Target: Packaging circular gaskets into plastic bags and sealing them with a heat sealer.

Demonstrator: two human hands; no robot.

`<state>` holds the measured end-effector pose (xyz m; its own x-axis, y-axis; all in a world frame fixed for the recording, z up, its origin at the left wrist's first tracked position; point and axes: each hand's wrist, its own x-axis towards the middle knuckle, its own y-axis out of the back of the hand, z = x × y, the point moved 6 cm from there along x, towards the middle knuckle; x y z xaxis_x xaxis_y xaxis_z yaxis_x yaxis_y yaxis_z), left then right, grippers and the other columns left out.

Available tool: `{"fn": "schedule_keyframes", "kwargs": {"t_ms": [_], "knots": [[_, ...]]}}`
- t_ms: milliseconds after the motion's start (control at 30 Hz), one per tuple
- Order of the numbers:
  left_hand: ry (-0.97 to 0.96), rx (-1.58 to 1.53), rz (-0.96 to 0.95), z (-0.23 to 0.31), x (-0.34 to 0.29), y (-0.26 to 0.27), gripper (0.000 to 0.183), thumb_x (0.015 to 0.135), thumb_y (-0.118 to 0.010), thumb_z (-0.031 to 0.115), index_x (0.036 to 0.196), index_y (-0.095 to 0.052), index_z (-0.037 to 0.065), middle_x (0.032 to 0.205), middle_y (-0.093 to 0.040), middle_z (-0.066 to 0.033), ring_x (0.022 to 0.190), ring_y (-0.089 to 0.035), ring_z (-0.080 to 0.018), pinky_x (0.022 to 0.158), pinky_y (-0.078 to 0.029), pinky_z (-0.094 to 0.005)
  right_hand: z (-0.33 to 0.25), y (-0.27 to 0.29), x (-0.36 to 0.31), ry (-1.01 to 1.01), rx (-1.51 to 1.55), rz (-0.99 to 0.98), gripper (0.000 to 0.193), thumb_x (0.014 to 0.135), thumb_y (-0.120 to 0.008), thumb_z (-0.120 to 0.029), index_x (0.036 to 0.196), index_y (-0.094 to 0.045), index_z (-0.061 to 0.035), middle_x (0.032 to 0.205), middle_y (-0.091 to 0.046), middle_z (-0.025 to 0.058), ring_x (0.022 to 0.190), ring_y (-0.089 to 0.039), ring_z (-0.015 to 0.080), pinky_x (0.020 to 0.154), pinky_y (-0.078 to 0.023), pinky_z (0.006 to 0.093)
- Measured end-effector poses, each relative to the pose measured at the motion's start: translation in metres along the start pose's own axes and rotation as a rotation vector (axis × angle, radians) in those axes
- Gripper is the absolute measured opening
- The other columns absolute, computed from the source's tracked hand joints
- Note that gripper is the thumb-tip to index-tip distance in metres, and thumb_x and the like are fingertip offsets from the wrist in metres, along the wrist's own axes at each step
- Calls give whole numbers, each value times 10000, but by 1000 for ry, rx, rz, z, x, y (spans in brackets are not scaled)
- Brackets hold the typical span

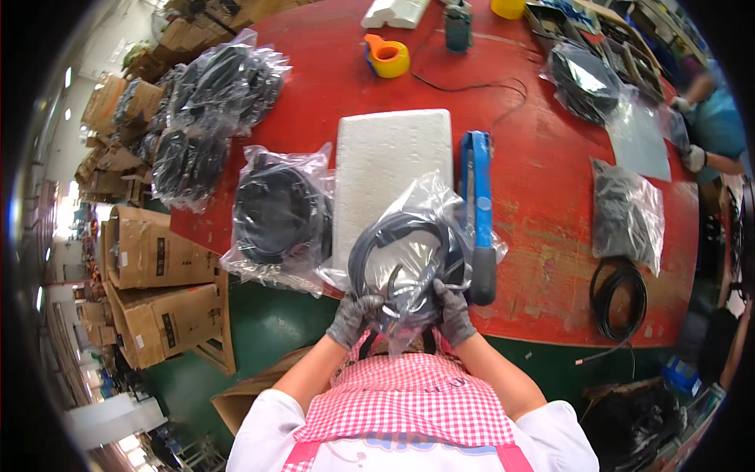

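A clear plastic bag with a coil of black cable [363, 245] in it is held between my two hands, close in front of me. My left hand [354, 318], in a grey glove, is closed on the bag's near left side. My right hand [454, 316], gloved likewise, grips its near right side, thumb on the plastic. Under the bag's far part lies a white foam block [393, 149]. Along its right edge stands a long blue tool with a black handle [483, 212], perhaps a bag sealer. Another bagged black coil [275, 212] lies to the left.
Several bagged coils [224, 86] are piled at the red table's [543, 236] far left. An orange-and-yellow tape dispenser [388, 57] sits at the back. On the right are a filled bag [627, 212] and a loose cable coil [619, 299]. Another person's gloved hand [694, 159] is beyond.
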<state>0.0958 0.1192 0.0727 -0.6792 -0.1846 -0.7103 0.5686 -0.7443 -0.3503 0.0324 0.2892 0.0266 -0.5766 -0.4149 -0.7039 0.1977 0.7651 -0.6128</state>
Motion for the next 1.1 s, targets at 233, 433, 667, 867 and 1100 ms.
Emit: {"fn": "schedule_keyframes", "kwargs": {"t_ms": [233, 433, 667, 867, 1100], "knots": [[-223, 1, 28, 124, -50, 23, 513, 632, -694, 196, 1080, -500, 38, 905, -581, -68, 802, -559, -158, 755, -468, -269, 2, -80, -31, -18, -313, -339, 305, 777, -631, -202, 1013, -530, -36, 741, -584, 31, 645, -549, 87, 531, -422, 205], [-305, 373, 8, 214, -45, 100, 608, 569, -694, 167, 1131, -500, 37, 932, -567, -21, 818, -519, -115, 761, -429, -246, -9, -200, -3, 80, -609, -546, 474, 769, -629, -212, 1149, -418, -23, 797, -572, 35, 678, -533, 106, 595, -431, 215], [-308, 84, -66, 267, -1, 193, 391, 613, -682, 194, 953, -567, 38, 805, -567, -10, 720, -541, -124, 652, -449, -242, 30, -290, 77, 436, -445, -333, 411, 771, -637, -229, 1114, -486, -59, 865, -552, 4, 737, -480, 83, 655, -411, 217], [-233, 620, 34, 284, 56, 229, 560, 670, -694, 427, 1039, -539, 35, 886, -582, -38, 809, -533, -116, 750, -429, -264, 62, -248, 148, 777, -964, 288, 744, 672, -699, -392, 1187, -387, 45, 1072, -497, 184, 982, -495, 279, 837, -397, 339], [-185, 257, -179, 275, 58, 238, 909, 631, -744, 381, 1319, -230, 81, 1210, -412, -81, 1096, -402, -190, 926, -355, -335, 66, -272, 148, 315, -357, -137, 606, 760, -632, -390, 1208, -397, -57, 1047, -518, 60, 876, -507, 133, 763, -431, 264]]}}
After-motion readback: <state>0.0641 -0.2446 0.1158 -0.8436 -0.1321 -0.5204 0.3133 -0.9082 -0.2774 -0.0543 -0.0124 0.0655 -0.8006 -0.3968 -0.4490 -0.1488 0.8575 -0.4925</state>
